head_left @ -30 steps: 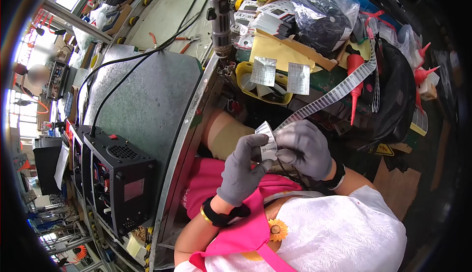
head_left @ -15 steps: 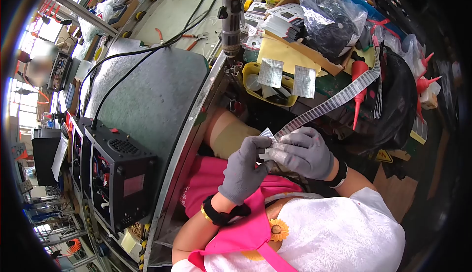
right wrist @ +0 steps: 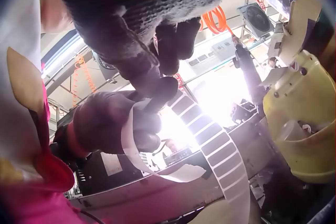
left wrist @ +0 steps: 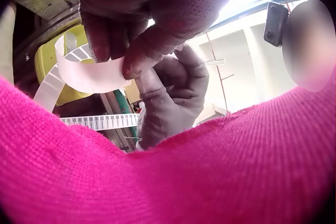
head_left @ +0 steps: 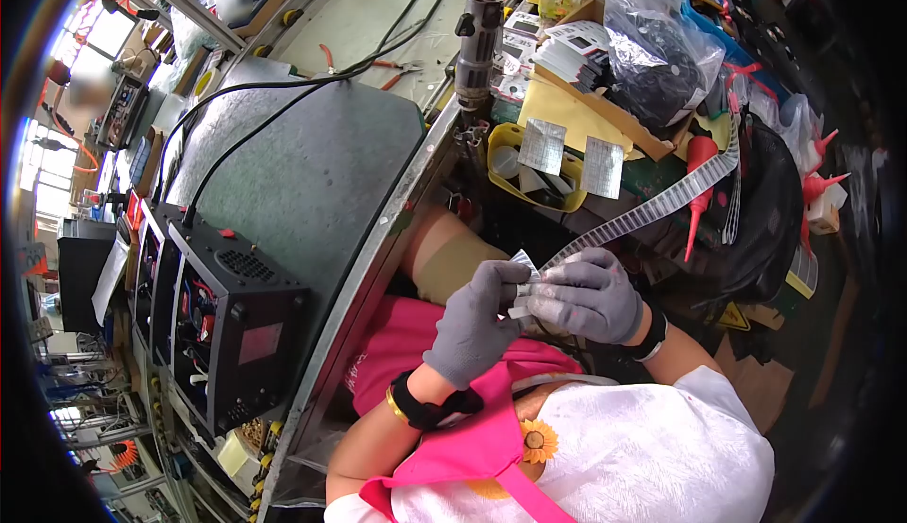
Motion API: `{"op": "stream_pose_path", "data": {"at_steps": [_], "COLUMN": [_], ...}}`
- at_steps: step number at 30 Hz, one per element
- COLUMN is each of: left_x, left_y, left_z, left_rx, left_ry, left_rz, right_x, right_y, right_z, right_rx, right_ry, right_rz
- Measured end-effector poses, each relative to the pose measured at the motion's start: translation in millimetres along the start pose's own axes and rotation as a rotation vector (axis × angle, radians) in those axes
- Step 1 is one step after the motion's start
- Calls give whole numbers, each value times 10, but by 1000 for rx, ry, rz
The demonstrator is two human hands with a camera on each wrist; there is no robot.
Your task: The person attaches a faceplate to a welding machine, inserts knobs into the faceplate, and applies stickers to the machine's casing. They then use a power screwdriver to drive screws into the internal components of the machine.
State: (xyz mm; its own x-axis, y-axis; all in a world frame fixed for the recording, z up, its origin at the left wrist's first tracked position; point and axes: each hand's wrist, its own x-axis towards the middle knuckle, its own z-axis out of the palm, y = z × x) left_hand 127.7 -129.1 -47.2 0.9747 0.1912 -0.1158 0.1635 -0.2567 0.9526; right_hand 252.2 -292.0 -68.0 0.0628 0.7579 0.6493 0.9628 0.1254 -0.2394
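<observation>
Both grey-gloved hands meet in front of the body. With thumb and fingers my left hand point(head_left: 470, 329) pinches a short white end of a label strip point(left wrist: 89, 77), which curls in the left wrist view. Close against it, my right hand point(head_left: 593, 298) pinches the strip between thumb and fingertips. From there the long label strip point(head_left: 652, 209) runs up and right, over a red squeeze bottle point(head_left: 700, 156). Rows of small labels show on the strip point(right wrist: 220, 155) in the right wrist view. The fingers partly hide where the pieces meet.
A yellow bin point(head_left: 499, 169) stands beyond the hands, with two silver label sheets point(head_left: 543, 145) at its rim. A power screwdriver point(head_left: 479, 51) hangs above the metal bench edge. Black equipment point(head_left: 250, 334) sits at left. A plastic bag point(head_left: 657, 51) and stacked cards point(head_left: 574, 55) lie at back right.
The right hand, blurred a second ago, has come in against the left hand's fingers. The label piece facing the camera has turned, showing less of its face. The head view has shifted slightly.
</observation>
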Motion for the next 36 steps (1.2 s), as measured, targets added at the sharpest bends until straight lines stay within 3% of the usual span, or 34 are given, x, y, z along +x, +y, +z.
{"op": "stream_pose_path", "data": {"at_steps": [2, 5, 8, 9, 11, 13, 15, 17, 20, 21, 23, 24, 25, 28, 33, 36], "left_x": [6, 4, -49, -101, -309, -565, -890, -1278, -1444, -1413, -1404, -1365, -1291, -1243, -1523, -1736], "left_y": [22, 53, 51, 47, 53, 218, 488, 629, 620, 634, 497, 412, 369, 260, 350, 296], "left_z": [-20, -59, -139, -197, -406, -770, -1127, -1468, -1790, -1891, -2065, -2112, -2031, -2012, -1914, -1871], "left_rx": [-32, -72, -145, -170, 47, 350, 126, 62, 490, 886, 1223, 1146, 1014, 1095, 934, 922], "left_ry": [-20, -61, -78, -76, -50, -9, 132, 457, 1065, 1075, 963, 890, 972, 948, 930, 854], "left_rz": [-51, -112, -159, -174, -79, 29, -70, -163, -80, -63, -55, -3, -61, -104, -120, -167], "right_x": [9, 46, 154, 260, 420, 622, 788, 1127, 1550, 1677, 1894, 1980, 2050, 2177, 2079, 2168], "right_y": [-17, -43, -150, -158, -93, -62, 14, -21, -67, -86, -118, -125, -121, -106, 6, -30], "right_z": [0, -17, 100, 51, 93, 195, 410, 519, 781, 870, 1071, 1194, 1310, 1573, 1876, 2031], "right_rx": [-35, 143, 1012, 1173, 1395, 1579, 1668, 1816, 1853, 1866, 1845, 1825, 1802, 1835, 1856, 1811], "right_ry": [-4, -43, 310, 339, 342, 347, 248, 219, 107, 82, 9, -20, -47, -44, -50, -167], "right_rz": [-19, 199, 743, 929, 1035, 1011, 945, 908, 822, 789, 770, 772, 776, 842, 861, 901]}}
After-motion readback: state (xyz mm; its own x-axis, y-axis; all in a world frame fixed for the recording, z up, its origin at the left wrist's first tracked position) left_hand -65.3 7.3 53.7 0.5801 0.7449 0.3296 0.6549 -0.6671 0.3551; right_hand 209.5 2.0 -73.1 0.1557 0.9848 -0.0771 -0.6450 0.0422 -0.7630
